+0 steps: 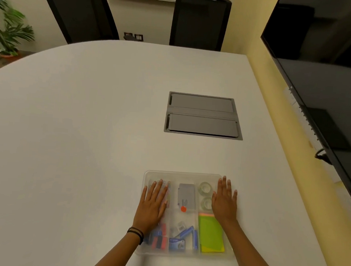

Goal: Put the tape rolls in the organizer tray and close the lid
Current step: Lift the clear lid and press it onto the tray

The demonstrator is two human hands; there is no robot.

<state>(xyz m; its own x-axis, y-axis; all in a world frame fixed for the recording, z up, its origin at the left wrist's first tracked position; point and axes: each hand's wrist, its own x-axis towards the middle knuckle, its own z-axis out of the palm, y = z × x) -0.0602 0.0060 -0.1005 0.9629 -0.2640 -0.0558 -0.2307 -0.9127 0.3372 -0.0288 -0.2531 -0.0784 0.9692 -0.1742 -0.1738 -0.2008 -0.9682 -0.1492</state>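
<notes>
A clear plastic organizer tray (185, 175) lies on the white table near its front edge, with its transparent lid down over it. Two clear tape rolls, one (204, 188) behind the other (206, 203), sit in the back right compartment under the lid. My left hand (152, 205) rests flat on the lid's left side, fingers spread. My right hand (225, 199) lies flat on the lid's right side, beside the tape rolls. Neither hand holds anything.
Other compartments hold a grey card box (186, 195), green sticky notes (210, 233), blue batteries (185, 233) and red and blue clips (158, 237). A grey cable hatch (203, 116) is set into the table (78, 127). Two black chairs (200, 21) stand behind; a dark screen (328, 70) is on the right.
</notes>
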